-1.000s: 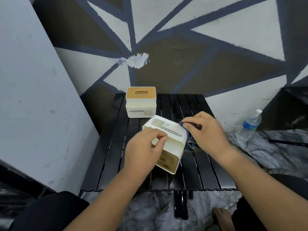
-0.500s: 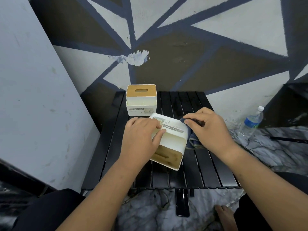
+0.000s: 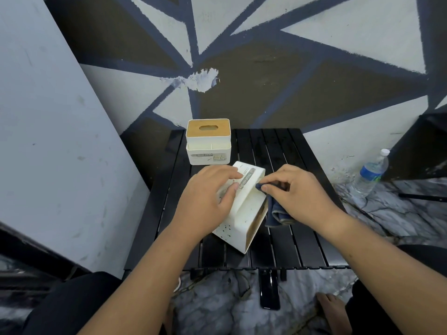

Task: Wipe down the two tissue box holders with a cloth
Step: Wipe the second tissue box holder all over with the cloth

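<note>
The tipped tissue box holder (image 3: pixel 244 213) lies on its side on the black slatted table (image 3: pixel 278 151), between the two hands, with its long axis running from just under the fingertips back toward the wrists. It is steadied by the left hand (image 3: pixel 208 201), which is laid on its upper face with fairly straight fingers, pressing rather than clasping. The dark blue cloth (image 3: pixel 275 213) is pinched between thumb and curled fingers of the right hand (image 3: pixel 297 197) and held against the far top edge of the holder's right-hand side. That side is nearer the right hand, so a stroke along the long axis is judged the likely next move. The upright tissue box holder (image 3: pixel 208 143) stands just beyond the left fingertips and is touched by neither hand.
</note>
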Action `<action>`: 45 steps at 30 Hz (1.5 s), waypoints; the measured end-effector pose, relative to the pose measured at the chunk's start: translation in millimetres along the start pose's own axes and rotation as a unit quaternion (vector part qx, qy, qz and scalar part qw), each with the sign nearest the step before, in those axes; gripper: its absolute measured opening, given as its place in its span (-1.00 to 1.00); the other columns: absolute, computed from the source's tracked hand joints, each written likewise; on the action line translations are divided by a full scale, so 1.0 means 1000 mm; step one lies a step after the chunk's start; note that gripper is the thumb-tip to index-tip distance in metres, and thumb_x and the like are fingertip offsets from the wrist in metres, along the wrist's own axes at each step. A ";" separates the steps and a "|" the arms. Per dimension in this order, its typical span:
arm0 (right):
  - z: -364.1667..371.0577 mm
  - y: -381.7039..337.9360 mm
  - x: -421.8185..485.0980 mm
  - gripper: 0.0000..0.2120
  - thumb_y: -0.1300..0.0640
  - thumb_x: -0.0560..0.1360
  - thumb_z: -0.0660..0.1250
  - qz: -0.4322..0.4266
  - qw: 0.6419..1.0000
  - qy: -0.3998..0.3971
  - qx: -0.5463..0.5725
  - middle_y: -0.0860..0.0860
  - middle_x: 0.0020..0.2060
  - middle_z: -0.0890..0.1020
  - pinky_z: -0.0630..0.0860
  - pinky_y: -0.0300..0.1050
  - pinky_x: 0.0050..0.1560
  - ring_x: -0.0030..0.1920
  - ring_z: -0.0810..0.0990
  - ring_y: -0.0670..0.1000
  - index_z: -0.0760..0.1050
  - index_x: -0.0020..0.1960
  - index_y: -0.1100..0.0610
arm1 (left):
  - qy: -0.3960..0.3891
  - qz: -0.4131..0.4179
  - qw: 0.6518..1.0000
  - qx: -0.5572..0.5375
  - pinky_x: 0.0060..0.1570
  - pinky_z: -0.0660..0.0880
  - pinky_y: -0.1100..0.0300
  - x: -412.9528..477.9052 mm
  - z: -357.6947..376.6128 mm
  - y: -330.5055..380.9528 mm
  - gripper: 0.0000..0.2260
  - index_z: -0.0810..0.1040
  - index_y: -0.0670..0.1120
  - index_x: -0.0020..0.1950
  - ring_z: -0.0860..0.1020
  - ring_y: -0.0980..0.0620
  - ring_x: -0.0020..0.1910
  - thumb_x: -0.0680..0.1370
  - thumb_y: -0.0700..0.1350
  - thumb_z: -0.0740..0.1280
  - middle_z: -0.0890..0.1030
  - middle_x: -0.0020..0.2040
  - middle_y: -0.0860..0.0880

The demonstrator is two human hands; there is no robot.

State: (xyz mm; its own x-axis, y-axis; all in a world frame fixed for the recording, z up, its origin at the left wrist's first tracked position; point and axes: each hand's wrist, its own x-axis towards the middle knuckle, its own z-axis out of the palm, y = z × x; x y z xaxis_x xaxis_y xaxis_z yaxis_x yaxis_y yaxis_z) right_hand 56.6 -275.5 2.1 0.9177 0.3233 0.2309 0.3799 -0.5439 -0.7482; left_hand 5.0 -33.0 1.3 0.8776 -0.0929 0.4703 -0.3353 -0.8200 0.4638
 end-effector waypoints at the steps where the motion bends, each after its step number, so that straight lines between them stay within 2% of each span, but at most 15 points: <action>1: 0.003 0.000 0.000 -0.85 0.09 0.60 0.52 0.005 1.000 -0.007 -0.005 -0.22 -0.04 0.62 0.45 -0.41 -0.01 0.01 0.59 -0.25 0.77 0.08 -0.16 | -0.011 0.004 1.000 -0.005 0.42 0.47 0.00 -0.001 0.002 -0.002 -0.79 0.67 0.09 0.32 0.51 0.20 0.38 0.69 -0.02 0.38 0.64 0.33 0.21; 4: 0.011 -0.001 0.002 -0.87 0.09 0.59 0.52 0.016 1.000 -0.011 0.002 -0.19 -0.04 0.61 0.45 -0.35 0.01 -0.02 0.59 -0.23 0.77 0.08 -0.12 | -0.024 0.021 0.999 0.010 0.38 0.48 -0.04 -0.002 0.005 -0.006 -0.76 0.67 0.10 0.33 0.52 0.18 0.36 0.69 0.00 0.32 0.65 0.30 0.22; 10: 0.013 -0.009 -0.017 -0.85 0.15 0.56 0.56 0.011 0.996 -0.067 0.051 -0.18 -0.04 0.62 0.45 -0.43 0.00 -0.05 0.62 -0.25 0.80 0.05 -0.09 | 0.012 0.032 0.998 0.051 0.23 0.48 -0.11 -0.005 0.012 -0.004 -0.72 0.67 0.10 0.31 0.52 0.06 0.27 0.65 -0.01 0.29 0.59 0.22 0.18; 13: 0.017 -0.016 -0.031 -0.82 0.17 0.54 0.57 -0.013 0.990 -0.117 0.077 -0.18 0.00 0.67 0.56 -0.29 0.15 0.06 0.67 -0.17 0.80 0.02 -0.11 | 0.025 0.039 0.998 0.042 0.18 0.51 -0.10 -0.005 0.014 -0.004 -0.74 0.70 0.05 0.27 0.50 0.02 0.22 0.64 0.00 0.30 0.58 0.13 0.16; 15: 0.016 -0.016 -0.026 -0.83 0.15 0.54 0.58 -0.011 0.990 -0.115 0.076 -0.18 -0.01 0.67 0.57 -0.26 0.16 0.06 0.67 -0.15 0.80 0.02 -0.12 | 0.035 0.043 0.997 0.047 0.17 0.51 -0.08 -0.004 0.014 -0.004 -0.74 0.72 0.01 0.21 0.51 0.01 0.17 0.63 0.02 0.32 0.58 0.05 0.13; 19: 0.020 -0.015 -0.017 -0.85 0.16 0.58 0.55 -0.015 0.998 -0.053 0.037 -0.20 -0.09 0.59 0.45 -0.42 0.02 -0.04 0.61 -0.21 0.80 0.08 -0.06 | 0.037 0.024 0.998 0.037 0.29 0.46 0.08 -0.003 0.017 -0.005 -0.74 0.72 -0.02 0.19 0.49 0.00 0.13 0.62 0.04 0.33 0.56 0.03 0.09; 21: 0.023 -0.016 -0.027 -0.83 0.18 0.58 0.54 -0.038 0.997 -0.064 0.032 -0.19 -0.07 0.61 0.48 -0.41 0.08 0.01 0.63 -0.19 0.80 0.10 -0.04 | 0.039 0.015 0.999 0.034 0.42 0.26 0.32 -0.003 0.017 -0.005 -0.75 0.72 -0.02 0.18 0.50 -0.02 0.10 0.62 0.04 0.33 0.55 0.03 0.09; 22: 0.024 -0.016 -0.035 -0.83 0.18 0.58 0.54 -0.042 0.994 -0.084 0.046 -0.17 -0.06 0.63 0.51 -0.37 0.12 0.03 0.65 -0.15 0.80 0.09 -0.05 | 0.042 0.013 0.998 0.036 0.42 0.22 0.34 -0.003 0.017 -0.005 -0.75 0.72 -0.01 0.17 0.51 -0.02 0.08 0.61 0.04 0.33 0.55 0.03 0.09; 25: 0.024 -0.019 -0.049 -0.84 0.15 0.57 0.55 -0.039 0.989 -0.124 0.073 -0.13 -0.07 0.64 0.58 -0.22 0.14 0.01 0.67 -0.08 0.80 0.06 -0.09 | 0.038 0.010 0.998 0.042 0.27 0.45 0.01 -0.003 0.017 -0.005 -0.74 0.72 0.00 0.17 0.50 -0.01 0.06 0.61 0.07 0.33 0.55 0.03 0.10; 27: 0.026 -0.017 -0.040 -0.85 0.14 0.57 0.56 -0.038 0.993 -0.086 0.064 -0.14 -0.06 0.65 0.56 -0.23 0.15 0.03 0.66 -0.13 0.80 0.06 -0.07 | 0.029 0.010 0.999 0.031 0.19 0.51 -0.07 -0.001 0.016 -0.004 -0.74 0.72 0.00 0.17 0.51 0.00 0.10 0.60 0.06 0.34 0.55 0.03 0.10; 29: 0.025 -0.016 -0.026 -0.86 0.16 0.57 0.55 -0.021 0.998 -0.043 0.051 -0.17 -0.06 0.62 0.51 -0.33 0.11 0.01 0.63 -0.22 0.80 0.08 -0.03 | 0.029 0.009 0.999 0.023 0.17 0.53 -0.10 0.000 0.016 -0.004 -0.74 0.73 -0.01 0.16 0.52 0.01 0.11 0.60 0.06 0.35 0.55 0.03 0.10; 31: 0.023 -0.015 -0.017 -0.86 0.16 0.58 0.54 -0.004 0.999 -0.033 0.043 -0.16 -0.07 0.59 0.48 -0.39 0.06 -0.02 0.61 -0.23 0.79 0.08 -0.04 | 0.031 0.002 0.999 0.018 0.17 0.54 -0.12 -0.001 0.018 -0.003 -0.73 0.73 -0.01 0.17 0.52 0.01 0.11 0.60 0.07 0.35 0.55 0.03 0.10; 38: 0.026 -0.021 -0.045 -0.86 0.16 0.56 0.57 -0.041 0.991 -0.112 0.066 -0.14 -0.09 0.63 0.50 -0.36 0.07 0.00 0.65 -0.12 0.81 0.04 -0.06 | 0.036 -0.006 0.999 0.005 0.16 0.54 -0.18 0.000 0.019 -0.006 -0.72 0.74 0.02 0.16 0.53 0.04 0.09 0.58 0.11 0.36 0.52 0.01 0.12; 42: 0.016 -0.002 -0.010 -0.89 0.12 0.57 0.56 -0.001 0.999 -0.018 0.048 -0.16 -0.06 0.63 0.47 -0.42 0.03 -0.02 0.63 -0.21 0.80 0.04 -0.07 | 0.026 -0.011 0.999 -0.017 0.20 0.53 -0.15 0.001 0.017 -0.005 -0.73 0.75 0.03 0.17 0.51 0.09 0.11 0.58 0.10 0.37 0.53 0.02 0.13; 45: 0.008 0.014 0.029 -0.90 0.07 0.60 0.51 0.040 0.999 0.003 0.017 -0.13 -0.05 0.62 0.48 -0.41 -0.04 -0.08 0.61 -0.21 0.78 0.07 -0.10 | 0.020 -0.022 0.999 -0.035 0.23 0.52 -0.09 0.000 0.016 -0.003 -0.74 0.75 0.03 0.19 0.49 0.13 0.15 0.59 0.08 0.38 0.53 0.04 0.15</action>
State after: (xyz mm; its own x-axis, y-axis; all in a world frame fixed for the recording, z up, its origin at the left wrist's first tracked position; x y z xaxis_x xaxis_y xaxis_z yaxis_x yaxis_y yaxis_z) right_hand 87.8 -267.9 -6.8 0.9456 0.2755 0.1728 0.3012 -0.5413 -0.7850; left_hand 12.0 -39.8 -12.0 0.8777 -0.0343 0.4779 -0.3217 -0.7813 0.5348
